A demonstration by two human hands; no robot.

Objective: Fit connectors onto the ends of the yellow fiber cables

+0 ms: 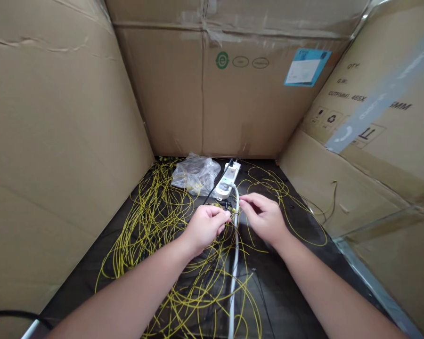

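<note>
My left hand (205, 227) is closed in a pinch, thumb against forefinger, low over the dark table. Whatever it grips is too small to make out. Just across the white cable (236, 245), my right hand (263, 215) also pinches, its fingertips beside that cable and their contents unclear. Small black and yellow pieces (229, 205) lie right behind the fingertips. A tangle of thin yellow wires (151, 212) spreads left of and beneath my left hand. The white power strip (228, 180) stands beyond both hands, with a black cord (217, 182) running from it.
A crumpled clear plastic bag (196, 174) lies left of the power strip. Cardboard walls enclose the dark table (286, 292) at the left (63, 141), back (169, 94) and right (367, 188). Loose yellow wire (286, 190) loops at the right, and thin black strands (263, 296) lie near the front.
</note>
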